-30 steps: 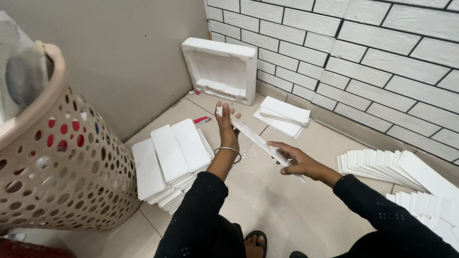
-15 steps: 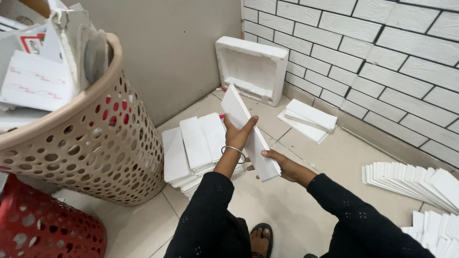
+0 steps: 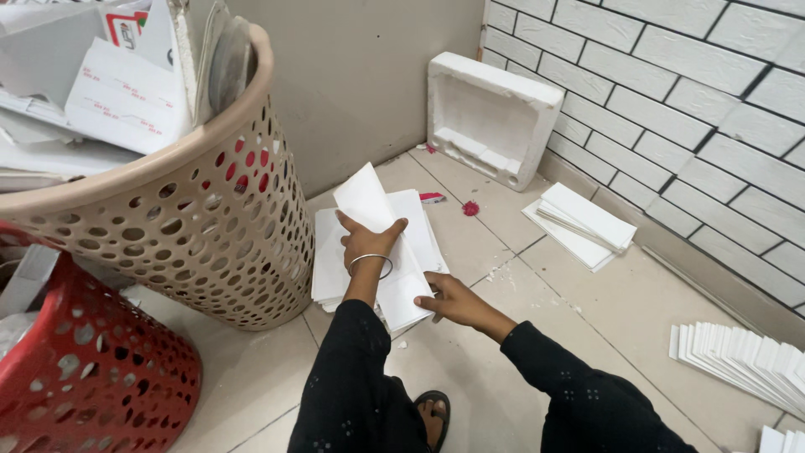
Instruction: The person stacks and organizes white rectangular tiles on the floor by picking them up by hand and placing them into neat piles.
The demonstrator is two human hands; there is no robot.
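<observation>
Hands left (image 3: pixel 365 239), right (image 3: pixel 449 300) clamped on white sheet (image 3: pixel 377 218) | beige basket (image 3: pixel 201 226) beside | stack (image 3: pixel 335 260) beneath

We see white card sheets (image 3: pixel 381 243), a beige laundry basket (image 3: pixel 210 243) dotted with round holes, a red perforated basket (image 3: pixel 101 386), white brick-pattern wall tiles (image 3: pixel 671 75) with dark joints, and black sleeves (image 3: pixel 352 377).

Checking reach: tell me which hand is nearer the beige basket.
Left. The left hand grips the white sheet's far end, just right of the beige basket; the right hand holds the near end, farther off to the right.
</observation>
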